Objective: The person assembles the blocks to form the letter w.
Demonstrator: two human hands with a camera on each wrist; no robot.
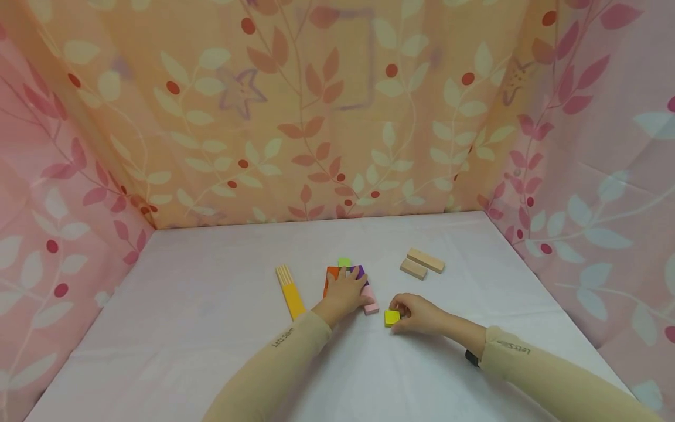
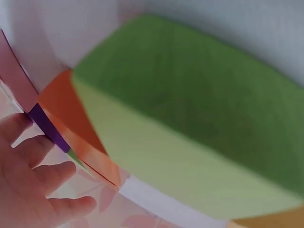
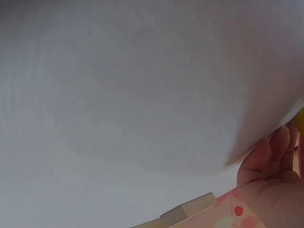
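My left hand [image 1: 345,296] lies with spread fingers over a group of coloured blocks. Its fingertips rest at a purple block [image 1: 357,271], seen also in the left wrist view. Around that hand are an orange block [image 1: 332,273], a light green block [image 1: 344,262] and pink blocks [image 1: 371,307]. A large green block [image 2: 190,99] stands close to the left wrist camera; the arm hides it in the head view. To the right, my right hand [image 1: 419,313] pinches a small yellow block [image 1: 392,318] at the table surface. Only a sliver of yellow shows in the right wrist view.
Two plain wooden blocks, a longer one [image 1: 426,260] and a shorter one [image 1: 413,269], lie at the back right. Left of the group lie yellow strips [image 1: 291,296] with pale ends, side by side. Patterned curtains [image 1: 327,117] enclose the white table [image 1: 200,316].
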